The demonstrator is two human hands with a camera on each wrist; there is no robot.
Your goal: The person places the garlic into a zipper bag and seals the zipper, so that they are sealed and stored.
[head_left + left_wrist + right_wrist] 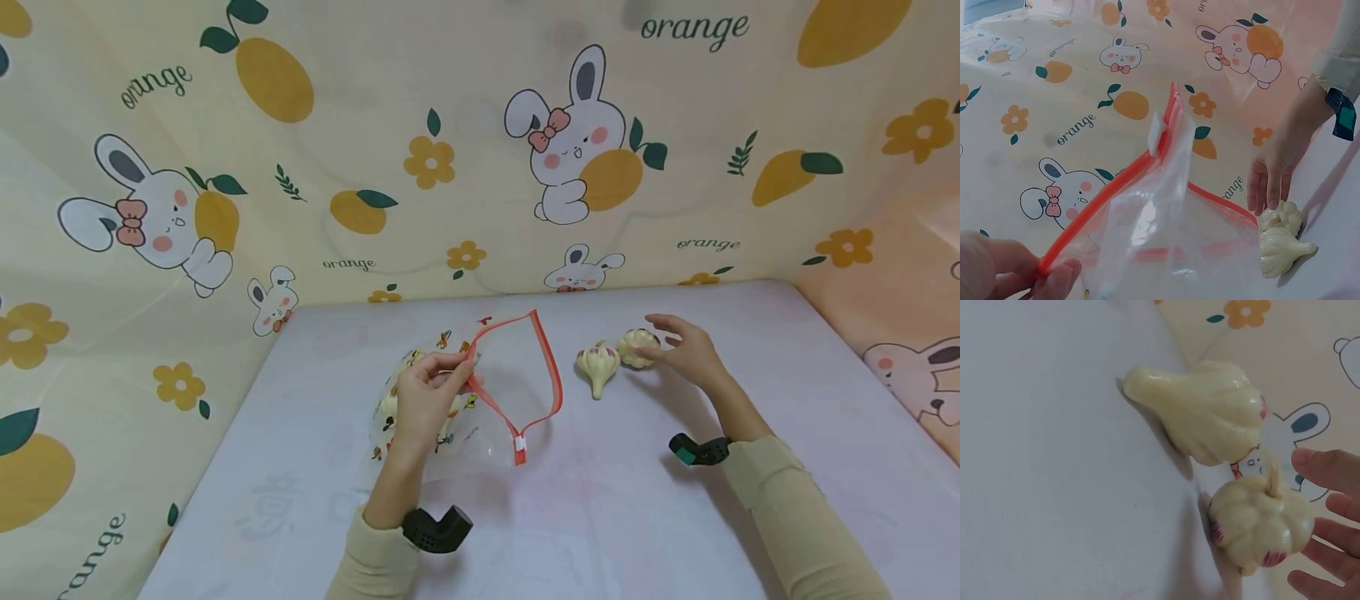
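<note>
My left hand (429, 396) pinches the red zip rim of a clear zip bag (480, 454) printed with small coloured figures. The bag's mouth gapes toward the right, and pale lumps show through its plastic, partly hidden by the hand. To the right, two garlic bulbs lie side by side: a left garlic bulb (597, 371) with its neck toward me, and a right garlic bulb (638, 348). My right hand (688, 354) is at the right bulb, its fingers spread and not closed around it. In the right wrist view that garlic bulb (1260, 519) sits beside the fingers (1335, 534).
A white slider (521, 444) sits at the near corner of the bag's rim. The pale tabletop (585, 517) meets a cloth backdrop (480, 167) printed with rabbits and oranges behind the bulbs. Each wrist carries a black device (437, 530).
</note>
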